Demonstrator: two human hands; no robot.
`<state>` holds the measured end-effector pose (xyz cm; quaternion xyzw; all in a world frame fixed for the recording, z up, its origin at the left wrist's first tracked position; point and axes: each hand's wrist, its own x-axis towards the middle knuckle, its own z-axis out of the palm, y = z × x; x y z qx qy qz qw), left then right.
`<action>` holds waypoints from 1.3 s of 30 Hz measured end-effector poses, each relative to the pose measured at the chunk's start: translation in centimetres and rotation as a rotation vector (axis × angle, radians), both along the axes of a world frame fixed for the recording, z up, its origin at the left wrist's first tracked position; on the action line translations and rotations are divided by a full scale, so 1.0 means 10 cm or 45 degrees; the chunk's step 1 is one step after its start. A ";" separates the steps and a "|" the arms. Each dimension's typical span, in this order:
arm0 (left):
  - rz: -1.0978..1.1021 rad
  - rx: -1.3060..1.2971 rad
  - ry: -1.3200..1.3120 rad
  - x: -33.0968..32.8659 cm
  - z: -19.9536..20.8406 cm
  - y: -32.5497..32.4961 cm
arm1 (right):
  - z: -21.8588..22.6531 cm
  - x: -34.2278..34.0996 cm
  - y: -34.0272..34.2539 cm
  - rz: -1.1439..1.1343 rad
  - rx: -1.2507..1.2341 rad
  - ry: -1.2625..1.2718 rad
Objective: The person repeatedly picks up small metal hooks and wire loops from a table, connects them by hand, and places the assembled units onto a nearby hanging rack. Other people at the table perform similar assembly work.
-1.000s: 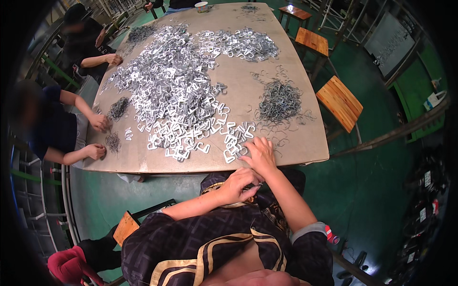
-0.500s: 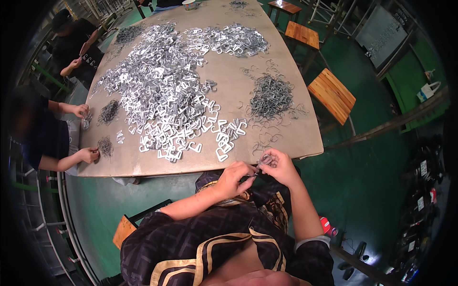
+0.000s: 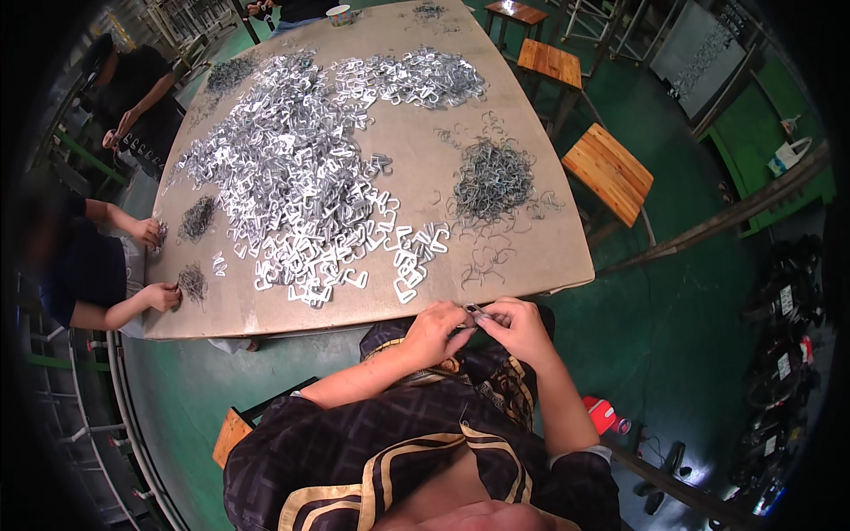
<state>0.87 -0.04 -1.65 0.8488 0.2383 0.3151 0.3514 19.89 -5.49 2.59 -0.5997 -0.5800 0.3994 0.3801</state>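
My left hand [image 3: 432, 336] and my right hand [image 3: 521, 331] meet just off the table's near edge, fingertips pinched together. Between them is a small metal piece [image 3: 472, 309], mostly hidden by the fingers; its exact shape does not show. Both hands are closed. Beyond them on the brown tabletop [image 3: 398, 181] lies a wide heap of flat, silvery hook-shaped metal pieces [image 3: 297, 168], with a few loose ones [image 3: 410, 265] nearest my left hand. A smaller pile of thin, bent wire clips [image 3: 493, 181] sits to the right, and several stray clips [image 3: 485, 263] lie just beyond my right hand.
At the table's left side, a person in dark clothes [image 3: 93, 265] handles pieces beside small wire piles [image 3: 192, 281]; another person [image 3: 133, 97] works farther back. Wooden stools [image 3: 607, 173] stand along the right side. A bowl [image 3: 338, 15] is at the far end.
My right hand has come down and inward, its fingertips now at the small metal piece by my left hand. My left hand has barely moved. The view has shifted slightly.
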 end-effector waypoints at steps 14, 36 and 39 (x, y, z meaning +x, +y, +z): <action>0.575 0.433 0.501 0.43 -0.11 1.34 | 0.03 -0.07 -0.17 -0.166 0.219 -0.160; 0.137 0.520 0.498 0.54 -0.06 1.44 | 0.01 -0.06 -0.16 -0.197 0.226 -0.228; 0.216 -0.224 0.307 0.46 0.17 1.28 | 0.02 -0.06 -0.15 -0.210 0.235 -0.249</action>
